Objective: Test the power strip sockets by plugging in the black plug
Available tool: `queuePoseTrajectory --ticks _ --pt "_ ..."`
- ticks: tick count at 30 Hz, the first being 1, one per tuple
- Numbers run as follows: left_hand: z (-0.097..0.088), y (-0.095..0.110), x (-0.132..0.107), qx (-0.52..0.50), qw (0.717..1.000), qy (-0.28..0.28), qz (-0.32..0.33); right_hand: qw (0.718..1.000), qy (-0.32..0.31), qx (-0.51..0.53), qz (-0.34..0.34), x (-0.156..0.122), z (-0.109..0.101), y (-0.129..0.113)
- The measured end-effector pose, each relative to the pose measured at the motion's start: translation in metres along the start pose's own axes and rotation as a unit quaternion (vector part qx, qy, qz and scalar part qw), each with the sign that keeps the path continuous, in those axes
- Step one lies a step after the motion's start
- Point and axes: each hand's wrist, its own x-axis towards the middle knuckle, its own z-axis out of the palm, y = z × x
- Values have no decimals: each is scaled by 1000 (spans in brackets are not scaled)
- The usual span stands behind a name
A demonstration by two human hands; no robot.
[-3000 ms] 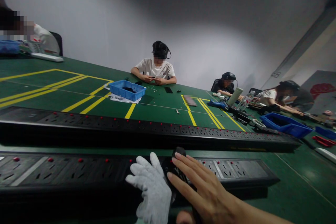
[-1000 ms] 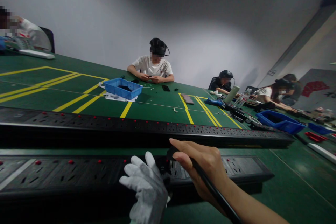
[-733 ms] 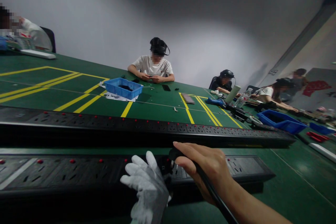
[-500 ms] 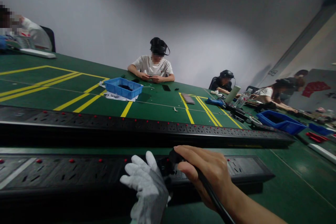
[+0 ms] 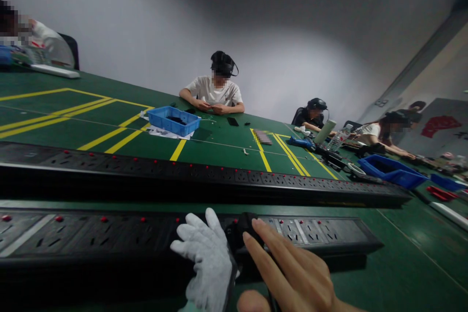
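A long black power strip (image 5: 120, 237) with red lights lies across the table before me. My left hand (image 5: 208, 258), in a pale grey glove, rests over its near edge with fingers spread; nothing shows in its grasp. A black plug (image 5: 245, 226) sits on the strip just right of the glove. The fingertips of my bare right hand (image 5: 292, 268) touch the plug's top and right side. Those fingers are stretched out, with the thumb apart and lower down. The plug's prongs are hidden, and its cord is mostly behind my right hand.
A second long power strip (image 5: 226, 184) runs parallel behind the first. A light blue bin (image 5: 173, 122) stands on paper farther back. Dark blue trays (image 5: 391, 171) lie at the right. A person in a white shirt (image 5: 215, 92) sits opposite; other people sit along the table.
My right hand has gone from gripping the plug and cord to straightened fingers laid against the plug. It has moved slightly lower right. My left hand has barely shifted.
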Motion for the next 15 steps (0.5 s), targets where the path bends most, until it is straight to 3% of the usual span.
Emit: queuePoseTrajectory --ticks 5,10,15 --pt "-13 -2 4 -2 998 -55 -5 997 -8 -43 -57 -6 4 -7" --pt "-11 -7 3 -29 997 -75 2 995 3 -79 -60 -8 8 -9" --pt "-2 -4 -1 105 990 -77 47 992 -29 -89 -85 -14 6 -11"
